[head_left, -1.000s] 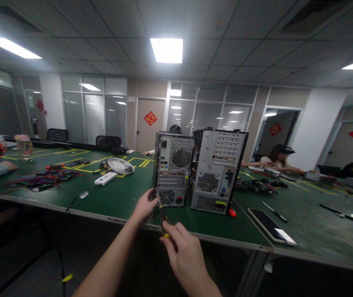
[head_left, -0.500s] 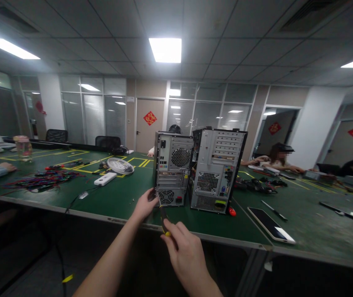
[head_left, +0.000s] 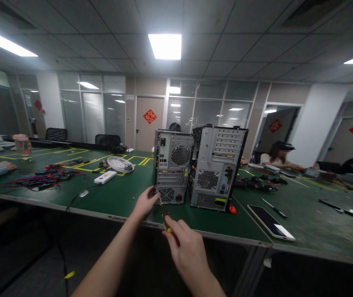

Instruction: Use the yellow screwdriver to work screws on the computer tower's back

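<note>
Two computer tower cases stand upright side by side, rear panels facing me. My left hand (head_left: 145, 201) grips the lower left edge of the left computer case (head_left: 172, 144), its thumb on the rear panel and its other fingers partly hidden at the side. In my right hand (head_left: 185, 243) is a black and yellow screwdriver (head_left: 164, 214), held by the handle end. Its shaft points up at the case's bottom left corner, close to my left thumb; whether the tip sits on a screw cannot be made out. The right computer case (head_left: 216, 165) is untouched.
The green table (head_left: 126, 196) ends just in front of the cases. A white power strip (head_left: 105, 177), tangled cables (head_left: 43, 179) and a white round basket (head_left: 120, 163) lie left. A phone (head_left: 269, 221) and a pen-like tool (head_left: 273, 207) lie right. People sit around the table.
The screwdriver and my right hand have shifted very slightly, with the tip still at the case's lower left corner. The left hand stays put. The view has tilted a little.
</note>
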`<state>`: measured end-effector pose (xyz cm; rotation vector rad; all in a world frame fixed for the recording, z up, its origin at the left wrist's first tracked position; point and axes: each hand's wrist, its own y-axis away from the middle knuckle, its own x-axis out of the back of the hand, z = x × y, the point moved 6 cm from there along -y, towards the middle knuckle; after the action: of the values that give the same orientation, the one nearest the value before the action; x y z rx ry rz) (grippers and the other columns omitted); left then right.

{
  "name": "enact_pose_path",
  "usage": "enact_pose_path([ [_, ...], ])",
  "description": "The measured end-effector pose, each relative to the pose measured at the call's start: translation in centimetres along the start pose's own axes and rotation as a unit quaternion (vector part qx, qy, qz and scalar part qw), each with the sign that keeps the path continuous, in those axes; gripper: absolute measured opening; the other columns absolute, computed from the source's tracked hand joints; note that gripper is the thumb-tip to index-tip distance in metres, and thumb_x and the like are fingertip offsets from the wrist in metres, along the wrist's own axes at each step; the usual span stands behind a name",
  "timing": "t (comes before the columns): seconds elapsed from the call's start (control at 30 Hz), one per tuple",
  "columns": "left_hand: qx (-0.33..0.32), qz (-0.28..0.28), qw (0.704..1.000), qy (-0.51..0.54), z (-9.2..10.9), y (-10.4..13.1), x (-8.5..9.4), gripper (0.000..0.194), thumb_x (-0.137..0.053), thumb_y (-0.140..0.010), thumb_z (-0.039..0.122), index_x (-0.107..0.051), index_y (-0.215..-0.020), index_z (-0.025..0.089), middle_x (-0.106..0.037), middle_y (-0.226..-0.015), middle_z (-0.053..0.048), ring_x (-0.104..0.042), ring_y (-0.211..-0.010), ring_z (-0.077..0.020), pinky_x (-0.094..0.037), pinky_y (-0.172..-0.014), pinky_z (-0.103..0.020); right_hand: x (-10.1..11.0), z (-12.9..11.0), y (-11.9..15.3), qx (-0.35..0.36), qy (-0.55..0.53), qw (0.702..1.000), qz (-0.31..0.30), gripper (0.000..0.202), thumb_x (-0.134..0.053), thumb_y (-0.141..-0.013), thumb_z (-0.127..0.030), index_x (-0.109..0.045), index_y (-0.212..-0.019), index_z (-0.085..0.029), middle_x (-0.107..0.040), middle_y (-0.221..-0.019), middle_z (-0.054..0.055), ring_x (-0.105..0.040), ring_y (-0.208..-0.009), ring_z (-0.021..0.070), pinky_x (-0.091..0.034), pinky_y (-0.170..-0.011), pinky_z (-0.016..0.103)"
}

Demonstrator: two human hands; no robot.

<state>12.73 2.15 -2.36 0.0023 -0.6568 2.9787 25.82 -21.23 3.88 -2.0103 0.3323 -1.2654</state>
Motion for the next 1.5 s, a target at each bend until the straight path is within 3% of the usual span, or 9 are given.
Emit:
enact_pose_path([
  [0.17,-0.009,-0.019,1.000,0.009,0.7,0.1,-0.3,0.058,-0.076,-0.077,0.046,-0.064,-0.126,0.017,-0.067,-0.131,-0.014,-0.063,-0.122,-0.0287,-0.046,-0.110,-0.043,-0.1,-0.1,0.0,-0.003,-0.008,1.000,-0.011,0.035,-0.059,-0.096,-0.022,-0.065,-0.131,-0.021,-0.069,-0.088,0.006,-0.067,-0.075,0.0170,-0.050,-0.068,0.025],
  [0.37,-0.005,-0.013,1.000,0.012,0.6,0.1,-0.2,0.060,-0.077,-0.076,0.046,-0.065,-0.126,0.016,-0.067,-0.131,-0.015,-0.062,-0.124,-0.0302,-0.043,-0.112,-0.045,0.3,-0.6,0.0,-0.008,-0.045,0.999,-0.024,0.040,-0.052,-0.099,-0.018,-0.059,-0.138,-0.017,-0.069,-0.094,0.008,-0.067,-0.083,0.0194,-0.054,-0.075,0.029],
  [0.53,0.000,-0.014,1.000,-0.002,0.6,0.2,-0.1,0.059,-0.076,-0.077,0.047,-0.064,-0.126,0.017,-0.066,-0.132,-0.014,-0.062,-0.124,-0.0284,-0.044,-0.111,-0.043,0.3,-0.4,-0.1,-0.020,-0.060,0.998,0.005,0.037,-0.049,-0.100,-0.022,-0.061,-0.134,-0.015,-0.073,-0.102,0.012,-0.070,-0.087,0.0212,-0.057,-0.080,0.032],
  [0.67,0.000,-0.019,1.000,-0.005,0.6,0.2,-0.2,0.060,-0.075,-0.077,0.048,-0.063,-0.126,0.016,-0.065,-0.134,-0.015,-0.061,-0.125,-0.0275,-0.043,-0.111,-0.042,0.1,0.3,-0.1,-0.052,-0.083,0.995,0.019,0.035,-0.053,-0.099,-0.028,-0.063,-0.129,-0.013,-0.074,-0.097,0.012,-0.071,-0.081,0.0210,-0.058,-0.072,0.030],
  [0.87,-0.004,-0.019,1.000,0.007,0.7,0.2,-0.2,0.058,-0.075,-0.077,0.046,-0.063,-0.126,0.017,-0.066,-0.133,-0.014,-0.062,-0.125,-0.0271,-0.044,-0.111,-0.041,0.4,-0.5,0.0,0.000,-0.009,1.000,-0.007,0.037,-0.049,-0.100,-0.022,-0.063,-0.134,-0.022,-0.070,-0.094,0.008,-0.068,-0.080,0.0179,-0.052,-0.072,0.026],
  [1.13,-0.006,-0.019,1.000,-0.004,0.8,0.2,-0.2,0.055,-0.074,-0.079,0.044,-0.063,-0.125,0.017,-0.067,-0.131,-0.014,-0.063,-0.122,-0.0270,-0.045,-0.110,-0.042,-0.5,0.3,0.0,-0.055,-0.028,0.998,-0.013,0.030,-0.068,-0.092,-0.035,-0.067,-0.117,-0.016,-0.071,-0.078,0.003,-0.066,-0.066,0.0171,-0.048,-0.061,0.025],
  [1.33,0.003,-0.018,1.000,-0.006,1.2,0.3,-0.2,0.056,-0.074,-0.078,0.047,-0.065,-0.124,0.016,-0.067,-0.132,-0.014,-0.062,-0.123,-0.0274,-0.045,-0.110,-0.041,0.2,-0.5,-0.1,-0.007,0.027,1.000,-0.013,0.034,-0.059,-0.095,-0.021,-0.064,-0.129,-0.022,-0.070,-0.094,0.005,-0.069,-0.078,0.0179,-0.048,-0.066,0.025],
  [1.5,0.020,-0.013,1.000,-0.010,1.1,0.3,0.0,0.058,-0.072,-0.078,0.050,-0.065,-0.124,0.016,-0.066,-0.133,-0.014,-0.061,-0.125,-0.0291,-0.044,-0.110,-0.042,-0.1,-0.1,-0.1,-0.034,0.011,0.999,-0.015,0.030,-0.067,-0.092,-0.030,-0.067,-0.119,-0.018,-0.072,-0.088,0.005,-0.067,-0.070,0.0174,-0.047,-0.062,0.025],
])
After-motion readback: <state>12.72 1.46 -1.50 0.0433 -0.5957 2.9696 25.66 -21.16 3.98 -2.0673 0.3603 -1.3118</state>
